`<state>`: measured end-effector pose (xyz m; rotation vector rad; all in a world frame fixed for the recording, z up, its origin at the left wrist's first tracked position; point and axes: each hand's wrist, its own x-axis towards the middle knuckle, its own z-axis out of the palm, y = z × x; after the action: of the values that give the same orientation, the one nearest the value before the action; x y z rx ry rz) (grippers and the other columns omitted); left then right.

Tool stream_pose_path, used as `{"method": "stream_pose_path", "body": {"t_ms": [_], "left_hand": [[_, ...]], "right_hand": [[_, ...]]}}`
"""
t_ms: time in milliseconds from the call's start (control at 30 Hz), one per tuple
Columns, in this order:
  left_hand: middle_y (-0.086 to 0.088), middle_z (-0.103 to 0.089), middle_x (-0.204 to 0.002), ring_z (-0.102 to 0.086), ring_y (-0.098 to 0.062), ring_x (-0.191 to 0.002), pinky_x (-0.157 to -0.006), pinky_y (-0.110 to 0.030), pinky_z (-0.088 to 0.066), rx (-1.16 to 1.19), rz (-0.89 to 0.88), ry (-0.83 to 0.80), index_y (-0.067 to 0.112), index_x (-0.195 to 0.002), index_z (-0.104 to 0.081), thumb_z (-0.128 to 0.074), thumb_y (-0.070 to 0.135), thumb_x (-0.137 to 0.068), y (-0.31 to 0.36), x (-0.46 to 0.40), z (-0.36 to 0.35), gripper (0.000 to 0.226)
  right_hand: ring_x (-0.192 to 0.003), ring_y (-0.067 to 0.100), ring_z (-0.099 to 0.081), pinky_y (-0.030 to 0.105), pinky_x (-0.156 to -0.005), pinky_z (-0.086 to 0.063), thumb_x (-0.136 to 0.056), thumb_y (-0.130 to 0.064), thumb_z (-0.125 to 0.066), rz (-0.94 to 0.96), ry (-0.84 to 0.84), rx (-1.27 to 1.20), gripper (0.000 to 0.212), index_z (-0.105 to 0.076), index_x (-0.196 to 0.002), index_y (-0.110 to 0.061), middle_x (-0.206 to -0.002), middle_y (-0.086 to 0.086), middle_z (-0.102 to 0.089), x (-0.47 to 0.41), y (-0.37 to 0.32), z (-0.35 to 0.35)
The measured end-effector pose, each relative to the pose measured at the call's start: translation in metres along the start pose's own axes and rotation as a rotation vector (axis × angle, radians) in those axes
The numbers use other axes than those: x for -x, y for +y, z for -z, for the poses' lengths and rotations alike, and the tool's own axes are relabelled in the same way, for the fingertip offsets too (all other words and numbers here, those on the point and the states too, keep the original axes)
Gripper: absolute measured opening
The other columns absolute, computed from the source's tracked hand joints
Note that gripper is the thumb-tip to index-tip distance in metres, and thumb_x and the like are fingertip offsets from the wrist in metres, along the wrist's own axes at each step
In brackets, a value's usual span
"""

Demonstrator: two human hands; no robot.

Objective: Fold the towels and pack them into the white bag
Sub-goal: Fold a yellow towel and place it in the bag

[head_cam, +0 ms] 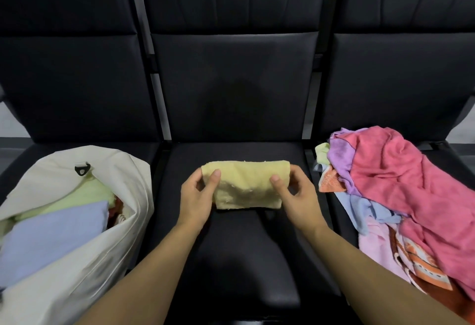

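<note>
Yellow towel (245, 187) (fuzzy folded rectangle) between hands

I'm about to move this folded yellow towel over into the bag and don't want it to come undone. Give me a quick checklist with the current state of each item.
1. Both ends held: ok. The left hand and the right hand each pinch an end of the yellow towel.
2. Fold finished: ok, it is a compact rectangle; its underside cannot be seen.
3. Mouth of the white bag open: ok, it gapes toward the person.
4. Room inside: cannot tell. A lilac towel and a green towel already fill much of the opening.
5. Path to the bag: ok, only bare black seat lies between.
6. Unfolded pile clear of the move: ok, it lies on the opposite seat.
</note>
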<state>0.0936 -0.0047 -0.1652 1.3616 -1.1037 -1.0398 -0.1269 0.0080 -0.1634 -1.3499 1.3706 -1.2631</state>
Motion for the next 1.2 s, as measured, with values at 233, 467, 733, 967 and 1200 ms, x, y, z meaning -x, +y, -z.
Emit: {"method": "stream_pose_path", "body": {"t_ms": [233, 467, 733, 967, 1200], "left_hand": [[0.017, -0.067, -0.101, -0.066, -0.001, -0.095, -0.08, -0.017, -0.05, -0.164, -0.039, -0.057, 0.035, -0.108, -0.056, -0.06, 0.037, -0.101, -0.004, 0.004, -0.006, 0.009], [0.008, -0.06, -0.115, -0.063, -0.012, -0.099, -0.09, -0.041, -0.055, -0.55, 0.32, -0.113, 0.028, -0.121, -0.049, -0.059, 0.057, -0.094, -0.051, -0.009, -0.003, 0.041], [-0.001, -0.062, -0.112, -0.061, -0.02, -0.098, -0.078, -0.035, -0.05, -0.817, 0.556, -0.14, 0.009, -0.119, -0.051, -0.063, 0.061, -0.089, -0.069, -0.01, 0.003, 0.061], [0.001, -0.069, -0.103, -0.066, -0.02, -0.095, -0.089, -0.039, -0.056, -0.596, 0.601, -0.204, 0.018, -0.1, -0.062, -0.066, 0.051, -0.092, -0.079, 0.001, -0.019, 0.034], [0.006, -0.062, -0.111, -0.061, -0.015, -0.104, -0.096, -0.039, -0.051, -0.567, 0.387, -0.227, 0.021, -0.116, -0.056, -0.055, 0.057, -0.096, -0.06, -0.001, -0.015, 0.041]], "right_hand": [[-0.109, 0.002, -0.064, 0.029, -0.092, -0.052, -0.097, -0.035, -0.065, -0.056, -0.014, -0.002, 0.04, -0.046, -0.131, -0.04, -0.114, -0.022, -0.066, 0.002, 0.008, -0.008], [-0.088, 0.007, -0.064, 0.035, -0.078, -0.052, -0.095, -0.04, -0.065, -0.351, 0.022, 0.284, 0.048, -0.041, -0.135, -0.032, -0.108, -0.008, -0.063, -0.001, 0.045, -0.004], [-0.096, 0.021, -0.058, 0.032, -0.074, -0.043, -0.094, -0.044, -0.062, -0.647, -0.109, 0.581, 0.037, -0.05, -0.115, -0.016, -0.106, 0.001, -0.063, -0.007, 0.075, -0.002], [-0.079, 0.017, -0.065, 0.03, -0.065, -0.049, -0.092, -0.042, -0.063, -0.702, -0.146, 0.408, 0.033, -0.064, -0.09, -0.009, -0.087, 0.001, -0.069, -0.007, 0.077, -0.016], [-0.089, 0.008, -0.063, 0.025, -0.069, -0.047, -0.1, -0.036, -0.055, -0.456, -0.159, 0.383, 0.023, -0.059, -0.112, -0.017, -0.098, -0.008, -0.066, -0.006, 0.051, -0.017]]}}
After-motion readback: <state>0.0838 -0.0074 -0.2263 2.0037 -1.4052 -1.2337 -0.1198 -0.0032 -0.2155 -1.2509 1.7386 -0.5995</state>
